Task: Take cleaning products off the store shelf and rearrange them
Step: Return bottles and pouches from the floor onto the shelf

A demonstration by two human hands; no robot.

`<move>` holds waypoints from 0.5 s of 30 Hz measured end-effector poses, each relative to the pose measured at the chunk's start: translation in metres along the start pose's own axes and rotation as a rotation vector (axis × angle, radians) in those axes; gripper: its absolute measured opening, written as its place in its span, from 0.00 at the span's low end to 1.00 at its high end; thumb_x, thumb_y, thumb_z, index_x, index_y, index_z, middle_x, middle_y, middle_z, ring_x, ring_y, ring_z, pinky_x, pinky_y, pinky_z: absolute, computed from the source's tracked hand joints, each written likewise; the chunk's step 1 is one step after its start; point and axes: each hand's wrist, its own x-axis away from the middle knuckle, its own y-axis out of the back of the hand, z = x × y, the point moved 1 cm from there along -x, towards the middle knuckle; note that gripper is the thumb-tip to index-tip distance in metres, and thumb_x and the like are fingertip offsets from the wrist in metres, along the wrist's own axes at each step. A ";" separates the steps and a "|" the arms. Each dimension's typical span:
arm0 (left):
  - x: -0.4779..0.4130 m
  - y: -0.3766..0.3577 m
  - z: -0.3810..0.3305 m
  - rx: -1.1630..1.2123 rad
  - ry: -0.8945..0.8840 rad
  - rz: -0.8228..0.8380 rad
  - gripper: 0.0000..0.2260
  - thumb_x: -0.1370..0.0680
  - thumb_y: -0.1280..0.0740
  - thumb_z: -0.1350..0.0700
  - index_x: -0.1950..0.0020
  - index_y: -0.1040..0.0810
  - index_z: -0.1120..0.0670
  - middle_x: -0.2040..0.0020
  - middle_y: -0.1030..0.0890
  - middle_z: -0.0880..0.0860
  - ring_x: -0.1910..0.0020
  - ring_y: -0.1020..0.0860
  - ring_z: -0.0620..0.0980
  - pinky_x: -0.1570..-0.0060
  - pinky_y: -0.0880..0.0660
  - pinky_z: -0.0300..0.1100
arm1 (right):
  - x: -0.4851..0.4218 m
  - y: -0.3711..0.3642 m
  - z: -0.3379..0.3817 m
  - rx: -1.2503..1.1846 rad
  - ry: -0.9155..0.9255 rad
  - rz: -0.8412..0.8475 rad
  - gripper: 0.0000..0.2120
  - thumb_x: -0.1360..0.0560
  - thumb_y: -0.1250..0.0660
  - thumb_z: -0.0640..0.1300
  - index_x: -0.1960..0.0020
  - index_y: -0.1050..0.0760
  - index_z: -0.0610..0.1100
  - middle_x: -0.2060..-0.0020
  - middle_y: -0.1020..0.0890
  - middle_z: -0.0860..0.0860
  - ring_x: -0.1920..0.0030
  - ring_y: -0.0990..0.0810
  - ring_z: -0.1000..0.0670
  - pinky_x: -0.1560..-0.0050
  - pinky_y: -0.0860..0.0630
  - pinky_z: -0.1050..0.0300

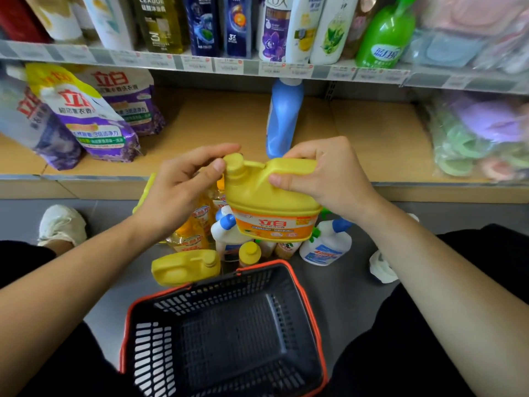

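Currently the yellow plastic handled detergent jug with orange label [272, 204] hangs upright between both hands: right hand [323, 179] grips its handle, left hand [179, 190] pinches the cap; the brown shelf board [229, 124] lies just beyond the fingertips

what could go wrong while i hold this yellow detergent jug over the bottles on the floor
The left hand pinches the cap of the yellow detergent jug; if it loosens, detergent might leak. The right hand holds the jug by its handle above the white bottles on the floor; a slip could topple them. The blue bottle stands alone on the shelf just behind the hands and could get knocked over.
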 end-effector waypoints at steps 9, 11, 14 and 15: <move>-0.001 -0.003 -0.001 -0.105 -0.059 0.002 0.18 0.22 0.31 0.54 0.32 0.22 0.52 0.44 0.19 0.56 0.45 0.20 0.49 0.48 0.20 0.40 | 0.000 0.002 -0.002 -0.071 -0.082 0.011 0.11 0.35 0.18 0.52 0.56 0.14 0.49 0.62 0.14 0.53 0.58 0.15 0.52 0.60 0.18 0.50; 0.001 -0.004 -0.002 -0.146 -0.091 -0.063 0.17 0.22 0.30 0.53 0.34 0.21 0.54 0.46 0.18 0.54 0.47 0.20 0.45 0.50 0.22 0.35 | 0.001 0.000 -0.002 -0.089 -0.093 0.000 0.12 0.34 0.18 0.51 0.56 0.14 0.46 0.61 0.14 0.51 0.58 0.15 0.51 0.59 0.18 0.49; 0.005 -0.006 -0.001 -0.176 -0.089 -0.171 0.18 0.23 0.29 0.51 0.34 0.20 0.53 0.49 0.18 0.49 0.49 0.19 0.44 0.50 0.21 0.36 | 0.002 -0.004 -0.001 -0.119 -0.102 -0.024 0.10 0.34 0.18 0.49 0.57 0.14 0.46 0.62 0.14 0.51 0.59 0.15 0.52 0.61 0.19 0.54; 0.005 -0.005 0.000 -0.184 -0.076 -0.203 0.18 0.24 0.27 0.50 0.35 0.20 0.51 0.49 0.17 0.48 0.49 0.19 0.44 0.50 0.20 0.38 | 0.003 -0.006 -0.001 -0.126 -0.105 -0.033 0.09 0.33 0.18 0.49 0.57 0.14 0.46 0.62 0.14 0.51 0.60 0.15 0.53 0.62 0.20 0.56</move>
